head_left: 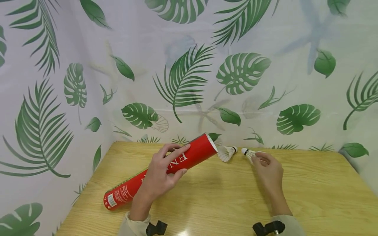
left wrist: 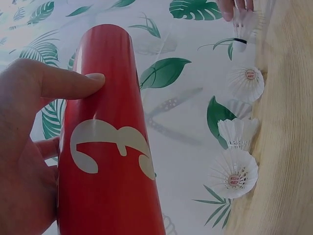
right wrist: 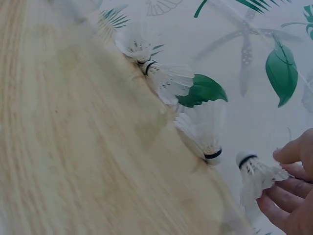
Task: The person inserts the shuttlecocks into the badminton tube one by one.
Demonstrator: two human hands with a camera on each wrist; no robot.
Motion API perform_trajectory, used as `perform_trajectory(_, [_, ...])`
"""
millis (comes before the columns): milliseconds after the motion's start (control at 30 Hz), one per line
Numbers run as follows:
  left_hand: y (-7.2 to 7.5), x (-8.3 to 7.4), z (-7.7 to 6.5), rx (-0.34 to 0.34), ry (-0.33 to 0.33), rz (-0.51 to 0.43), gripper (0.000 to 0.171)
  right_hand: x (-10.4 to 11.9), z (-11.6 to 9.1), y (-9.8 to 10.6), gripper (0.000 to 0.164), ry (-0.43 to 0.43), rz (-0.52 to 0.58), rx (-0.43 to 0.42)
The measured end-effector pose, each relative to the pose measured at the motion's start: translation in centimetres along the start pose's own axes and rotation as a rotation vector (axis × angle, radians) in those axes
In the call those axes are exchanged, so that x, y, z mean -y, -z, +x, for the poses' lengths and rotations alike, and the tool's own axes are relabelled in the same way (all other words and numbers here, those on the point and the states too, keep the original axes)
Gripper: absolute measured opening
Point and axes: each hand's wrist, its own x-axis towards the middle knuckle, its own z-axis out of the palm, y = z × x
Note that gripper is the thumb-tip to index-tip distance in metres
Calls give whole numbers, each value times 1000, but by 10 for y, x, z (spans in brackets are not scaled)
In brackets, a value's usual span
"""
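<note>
My left hand (head_left: 160,173) grips a long red shuttlecock tube (head_left: 195,154) with white lettering. The tube slants over the table, its white-rimmed end up to the right and its barcode end low at the left. In the left wrist view the thumb (left wrist: 90,84) lies along the red wall. My right hand (head_left: 269,170) pinches a white shuttlecock (head_left: 247,152) by its feather skirt, the black-banded cork pointing left. Another shuttlecock (head_left: 226,154) lies just left of it, near the tube's upper end.
Along the table's back edge several shuttlecocks lie in a row, such as one (right wrist: 168,81) in the right wrist view and one (left wrist: 234,174) in the left wrist view. Behind the wooden table (head_left: 224,203) hangs a white leaf-patterned sheet (head_left: 189,131), which also covers the left side.
</note>
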Motion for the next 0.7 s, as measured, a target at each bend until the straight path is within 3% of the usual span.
perform_trajectory(167, [-1, -1, -1, 2, -2, -1, 74, 9, 1, 11, 21, 69, 13, -99])
perform_trajectory(400, [-2, -1, -1, 7, -3, 2, 74, 31, -4, 28, 22, 149, 59, -144])
perform_trajectory(700, [-3, -2, 0, 11, -21, -7, 72, 58, -14, 48, 20, 320, 178, -186])
